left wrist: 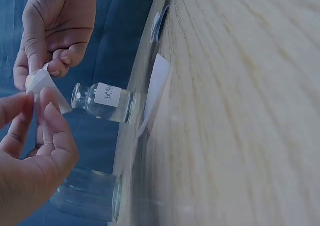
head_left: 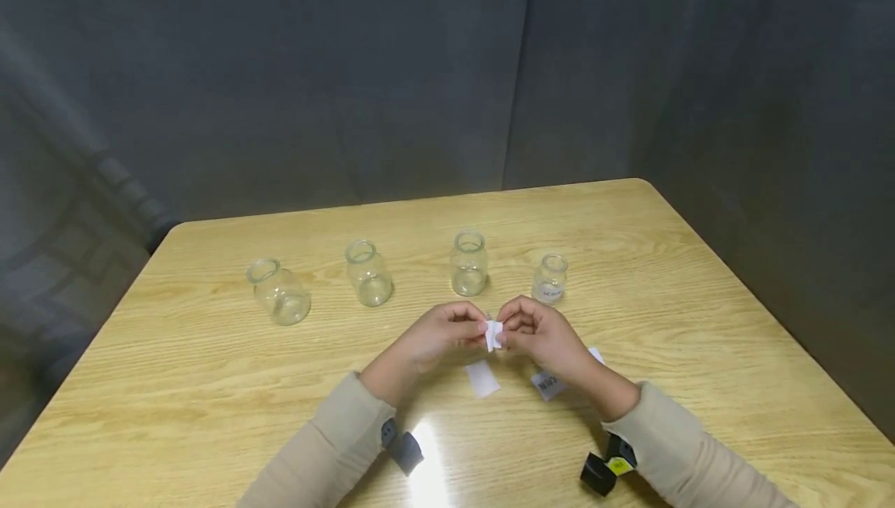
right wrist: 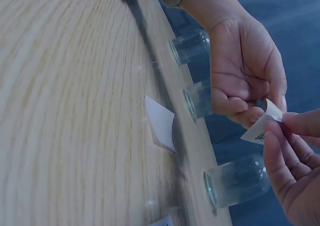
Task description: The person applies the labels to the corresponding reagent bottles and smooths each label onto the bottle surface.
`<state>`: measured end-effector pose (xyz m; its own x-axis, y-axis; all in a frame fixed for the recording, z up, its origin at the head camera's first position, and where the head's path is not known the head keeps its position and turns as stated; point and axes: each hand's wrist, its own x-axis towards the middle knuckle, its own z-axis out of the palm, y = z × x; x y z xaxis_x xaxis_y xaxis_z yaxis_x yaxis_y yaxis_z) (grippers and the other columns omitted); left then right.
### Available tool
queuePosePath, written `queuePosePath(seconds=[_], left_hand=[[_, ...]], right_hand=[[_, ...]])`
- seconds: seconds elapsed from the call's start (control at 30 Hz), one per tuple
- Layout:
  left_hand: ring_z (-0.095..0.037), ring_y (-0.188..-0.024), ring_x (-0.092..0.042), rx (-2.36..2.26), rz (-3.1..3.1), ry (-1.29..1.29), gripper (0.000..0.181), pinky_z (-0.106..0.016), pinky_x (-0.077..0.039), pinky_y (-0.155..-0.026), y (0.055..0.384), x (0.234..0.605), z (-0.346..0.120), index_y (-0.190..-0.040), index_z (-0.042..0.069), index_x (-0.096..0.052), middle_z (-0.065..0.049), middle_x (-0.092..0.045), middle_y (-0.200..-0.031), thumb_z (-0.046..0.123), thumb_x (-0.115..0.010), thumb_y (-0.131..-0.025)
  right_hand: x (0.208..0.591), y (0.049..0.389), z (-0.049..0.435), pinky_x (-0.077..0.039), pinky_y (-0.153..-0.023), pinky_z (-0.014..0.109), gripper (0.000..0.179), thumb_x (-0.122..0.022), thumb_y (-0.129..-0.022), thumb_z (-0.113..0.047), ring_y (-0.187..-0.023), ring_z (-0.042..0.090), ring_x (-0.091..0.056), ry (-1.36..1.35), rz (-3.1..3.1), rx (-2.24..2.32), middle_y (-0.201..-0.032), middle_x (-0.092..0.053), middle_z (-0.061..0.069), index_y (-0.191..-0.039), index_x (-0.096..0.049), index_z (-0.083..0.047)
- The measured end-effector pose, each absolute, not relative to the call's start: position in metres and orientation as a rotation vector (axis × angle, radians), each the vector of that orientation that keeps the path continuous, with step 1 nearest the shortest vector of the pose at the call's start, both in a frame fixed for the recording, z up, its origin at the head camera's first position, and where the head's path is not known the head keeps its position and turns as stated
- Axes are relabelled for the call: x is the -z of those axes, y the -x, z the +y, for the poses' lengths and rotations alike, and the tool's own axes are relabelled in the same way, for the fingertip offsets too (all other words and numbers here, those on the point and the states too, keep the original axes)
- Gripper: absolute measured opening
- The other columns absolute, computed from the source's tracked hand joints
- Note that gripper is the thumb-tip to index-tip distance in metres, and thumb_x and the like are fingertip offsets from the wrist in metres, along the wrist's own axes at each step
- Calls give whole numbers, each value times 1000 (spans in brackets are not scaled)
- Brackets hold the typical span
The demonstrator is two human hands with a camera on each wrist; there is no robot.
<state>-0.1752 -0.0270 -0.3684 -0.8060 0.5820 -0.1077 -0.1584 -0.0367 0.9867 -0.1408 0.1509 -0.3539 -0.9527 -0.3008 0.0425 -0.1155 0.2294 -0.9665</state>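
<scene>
Above the table, my left hand (head_left: 446,332) and my right hand (head_left: 545,335) pinch a small white paper label (head_left: 492,335) between thumbs and fingertips. The label is bent, and dark print shows on one face in the right wrist view. A plain white slip (head_left: 482,378) lies on the table just below the hands. Beside the right forearm, a printed label (head_left: 548,385) and a sliver of white paper are partly hidden. Beyond the right hand stands a small glass jar (head_left: 554,269) with a white printed label (left wrist: 108,94) on its side.
Three more clear glass jars stand in a row to the left: one (head_left: 469,266) behind the hands, a second (head_left: 369,275) and a third (head_left: 281,294) farther left. Wrist-worn devices hang under both sleeves. A dark curtain (head_left: 419,81) hangs behind the wooden table (head_left: 175,384).
</scene>
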Motion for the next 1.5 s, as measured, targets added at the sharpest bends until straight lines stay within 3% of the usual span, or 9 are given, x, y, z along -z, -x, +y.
queuePosePath(seconds=[0.23, 0.53, 0.7, 0.97, 1.2, 1.43, 1.5], left_hand=[[-12, -62, -56, -1891, 1791, -329, 14, -22, -48, -61, 174, 366, -29, -92, -11, -49, -4, -56, -71, 1, -49, -84], [-11, -62, -52, -1931, 1842, -280, 11, -22, -45, -60, 177, 367, -37, -90, -11, -48, -3, -53, -70, -4, -49, -82], [-10, -62, -50, -1951, 1798, -282, 10, -20, -43, -58, 178, 366, -40, -89, -9, -48, -2, -51, -69, -7, -51, -79], [-10, -62, -50, -1920, 1849, -258, 10, -21, -45, -60, 182, 367, -46, -87, -7, -50, -1, -52, -69, -7, -53, -78], [-11, -63, -50, -1848, 1942, -236, 12, -25, -46, -64, 180, 368, -50, -88, -8, -50, -3, -51, -70, -6, -54, -77], [-14, -67, -51, -1764, 1999, -245, 16, -32, -47, -72, 179, 370, -53, -90, -11, -49, -8, -52, -74, -8, -54, -75], [-14, -69, -52, -1751, 2006, -234, 16, -34, -47, -74, 179, 370, -53, -90, -10, -50, -9, -52, -75, -7, -54, -74]], right_hand=[[354, 140, 154, -49, -61, 30, 22, -60, -76, 1, -67, 12, -55, 419, 2377, 1772, -78, -58, 10, -97, -56, 6], [354, 140, 155, -49, -67, 35, 22, -60, -76, 3, -76, 21, -59, 471, 2300, 1788, -85, -60, 18, -96, -54, 10], [358, 142, 156, -49, -67, 29, 13, -60, -77, 2, -77, 14, -58, 465, 2468, 1753, -88, -61, 14, -90, -60, 4], [357, 144, 160, -45, -78, 25, 5, -58, -78, 1, -94, 24, -55, 500, 2512, 1782, -98, -60, 15, -83, -60, 1], [355, 144, 161, -46, -70, 26, 5, -53, -81, 6, -79, 17, -52, 513, 2566, 1758, -83, -56, 9, -84, -54, 2], [354, 145, 159, -48, -65, 36, 13, -51, -79, 10, -71, 20, -53, 460, 2467, 1798, -83, -53, 15, -91, -53, 6], [354, 145, 159, -48, -63, 34, 17, -52, -79, 11, -70, 20, -52, 443, 2474, 1785, -83, -53, 14, -95, -53, 6]])
